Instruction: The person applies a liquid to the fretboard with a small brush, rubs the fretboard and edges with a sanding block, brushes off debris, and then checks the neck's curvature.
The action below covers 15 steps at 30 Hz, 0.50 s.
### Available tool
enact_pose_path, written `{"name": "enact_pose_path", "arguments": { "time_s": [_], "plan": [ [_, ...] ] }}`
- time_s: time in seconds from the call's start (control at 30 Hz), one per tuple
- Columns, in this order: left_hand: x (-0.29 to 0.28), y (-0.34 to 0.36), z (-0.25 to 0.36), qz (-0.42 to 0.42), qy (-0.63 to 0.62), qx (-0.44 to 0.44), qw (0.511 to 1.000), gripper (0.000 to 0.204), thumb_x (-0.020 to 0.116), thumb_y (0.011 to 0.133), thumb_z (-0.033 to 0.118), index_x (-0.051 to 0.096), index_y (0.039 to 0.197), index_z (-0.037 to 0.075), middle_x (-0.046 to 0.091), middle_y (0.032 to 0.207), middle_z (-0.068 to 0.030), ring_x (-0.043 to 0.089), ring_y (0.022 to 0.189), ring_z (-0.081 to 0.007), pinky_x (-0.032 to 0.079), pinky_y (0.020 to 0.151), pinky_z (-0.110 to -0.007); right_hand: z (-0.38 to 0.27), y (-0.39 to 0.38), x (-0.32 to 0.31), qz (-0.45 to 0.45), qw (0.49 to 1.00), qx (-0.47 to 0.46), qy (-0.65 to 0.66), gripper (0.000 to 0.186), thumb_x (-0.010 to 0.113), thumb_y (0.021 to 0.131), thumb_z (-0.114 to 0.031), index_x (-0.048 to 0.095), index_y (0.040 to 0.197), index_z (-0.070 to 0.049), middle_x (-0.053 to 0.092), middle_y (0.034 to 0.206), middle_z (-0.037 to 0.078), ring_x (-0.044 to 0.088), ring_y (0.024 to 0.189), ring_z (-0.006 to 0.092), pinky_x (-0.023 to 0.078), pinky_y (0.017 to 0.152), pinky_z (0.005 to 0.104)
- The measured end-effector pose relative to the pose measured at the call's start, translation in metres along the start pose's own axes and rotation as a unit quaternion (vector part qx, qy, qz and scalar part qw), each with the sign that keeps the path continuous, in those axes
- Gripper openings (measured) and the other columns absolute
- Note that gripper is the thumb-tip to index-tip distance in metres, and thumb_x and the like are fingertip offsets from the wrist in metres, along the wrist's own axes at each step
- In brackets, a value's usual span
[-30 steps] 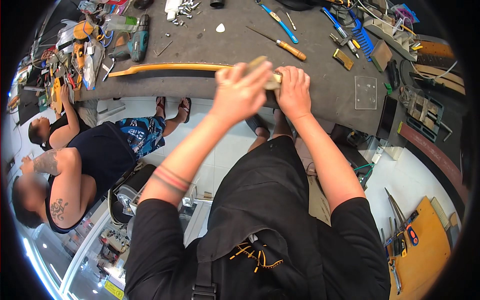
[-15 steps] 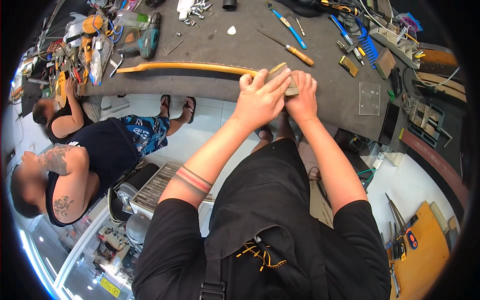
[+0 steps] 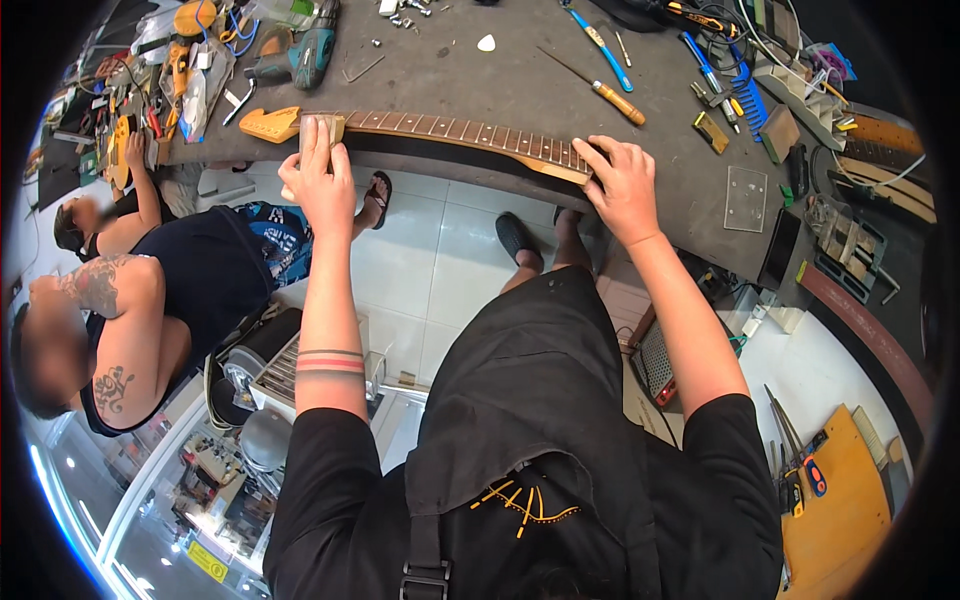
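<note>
A guitar neck (image 3: 450, 128) lies along the near edge of the bench, fretboard facing up. Its pale wooden headstock (image 3: 270, 124) points left. My left hand (image 3: 322, 185) presses a small flat block (image 3: 338, 126) onto the neck beside the headstock, with fingers stretched over the block and the thumb along its side. At the other end, my right hand (image 3: 625, 190) holds the heel, fingers on top and thumb at the near side. The block's underside is hidden.
Beyond the neck lie a wooden-handled file (image 3: 610, 98), a blue-handled tool (image 3: 600, 45), a white pick (image 3: 487, 43) and a cordless drill (image 3: 310, 55). A clear plate (image 3: 746, 198) rests at right. Two people are at the left, one in a dark top (image 3: 210, 290).
The neck has been turned so its fretboard faces up. My left hand has moved with the block from the heel to the headstock end; my right hand stays at the heel.
</note>
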<state>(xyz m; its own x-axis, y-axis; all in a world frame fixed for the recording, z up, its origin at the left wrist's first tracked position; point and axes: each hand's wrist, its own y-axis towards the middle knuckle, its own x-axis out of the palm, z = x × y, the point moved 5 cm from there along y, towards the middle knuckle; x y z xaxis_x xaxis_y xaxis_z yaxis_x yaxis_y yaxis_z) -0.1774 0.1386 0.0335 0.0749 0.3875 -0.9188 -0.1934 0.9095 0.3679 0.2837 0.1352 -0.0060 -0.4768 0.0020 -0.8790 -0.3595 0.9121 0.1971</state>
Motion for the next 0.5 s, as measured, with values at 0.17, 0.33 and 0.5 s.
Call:
{"name": "enact_pose_path", "arguments": {
  "time_s": [0.17, 0.33, 0.5],
  "plan": [
    [0.008, -0.026, -0.012, -0.016, -0.004, -0.029, 0.999, 0.048, 0.074, 0.103, 0.029, 0.078, 0.151, 0.023, 0.067, 0.165, 0.011, 0.056, 0.127, -0.0322, 0.039, 0.116, -0.048, -0.007, -0.006, -0.011, -0.04, 0.999, -0.027, -0.01, 0.073, 0.086, 0.086, -0.017, 0.068, 0.156, -0.028, 0.067, 0.145, 0.002, 0.061, 0.13, 0.0298, 0.046, 0.116, 0.0528],
    [0.032, -0.054, -0.014, -0.001, -0.025, -0.056, 0.998, 0.049, 0.075, 0.1, 0.03, 0.079, 0.148, 0.022, 0.071, 0.159, 0.0085, 0.056, 0.121, -0.0334, 0.041, 0.111, -0.051, -0.03, -0.003, -0.024, -0.059, 0.997, -0.05, -0.008, 0.081, 0.092, 0.085, -0.037, 0.065, 0.159, -0.017, 0.065, 0.146, 0.011, 0.058, 0.135, 0.0363, 0.041, 0.122, 0.0552],
    [0.027, -0.08, 0.158, -0.047, -0.098, 0.012, 0.994, 0.059, 0.08, 0.088, 0.026, 0.077, 0.147, 0.027, 0.076, 0.137, 0.0024, 0.06, 0.117, -0.0354, 0.042, 0.1, -0.057, -0.022, 0.007, -0.002, -0.022, 1.0, -0.019, 0.004, 0.07, 0.092, 0.085, -0.043, 0.066, 0.141, -0.01, 0.065, 0.135, 0.014, 0.059, 0.13, 0.0382, 0.043, 0.115, 0.0539]
  ]
}}
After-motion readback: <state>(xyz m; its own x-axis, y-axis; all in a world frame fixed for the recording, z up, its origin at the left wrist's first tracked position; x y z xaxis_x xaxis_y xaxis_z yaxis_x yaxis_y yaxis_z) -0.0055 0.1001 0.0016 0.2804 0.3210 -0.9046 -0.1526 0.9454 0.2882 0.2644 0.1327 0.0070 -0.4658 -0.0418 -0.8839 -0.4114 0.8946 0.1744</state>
